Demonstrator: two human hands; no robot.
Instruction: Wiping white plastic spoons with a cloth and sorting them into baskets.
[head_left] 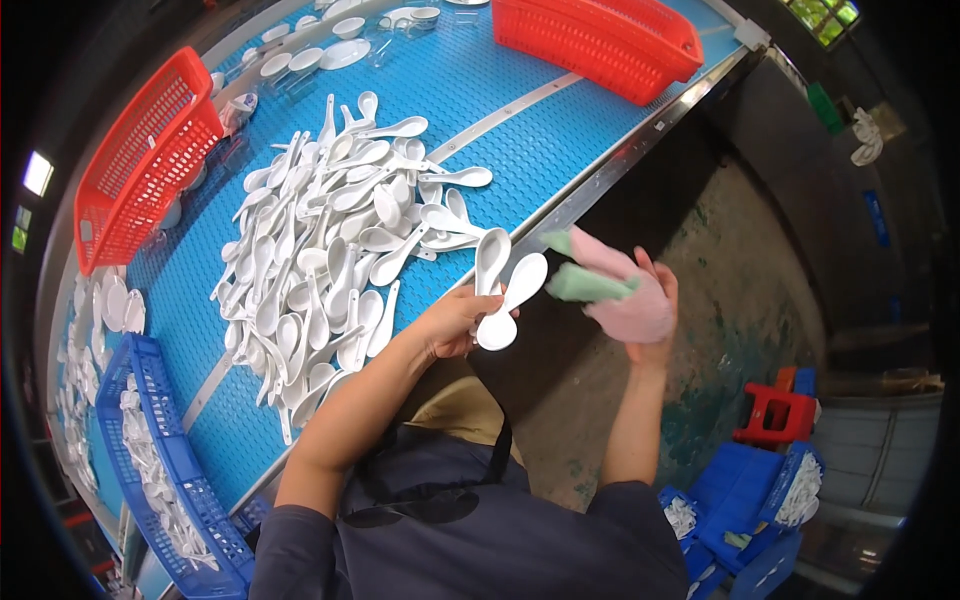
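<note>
My left hand [453, 326] is closed around a small bunch of white ceramic soup spoons [526, 280], their bowls fanned out in different directions. It is just in front of the table's metal edge. To its right, my right hand [668, 290] has a pink and green cloth [632, 305] in its grip, slightly blurred and apart from the spoons. The cloth covers some of the fingers. A big heap of similar white spoons [325, 235] lies on the blue textured table [480, 120], left of and beyond my left hand.
Red plastic baskets stand at the left [150, 165] and far right [600, 45] of the table. White dishes [345, 54] line the far side. A blue basket [180, 490] with spoons is at lower left. Blue crates [735, 490] and a red stool [777, 412] stand lower right.
</note>
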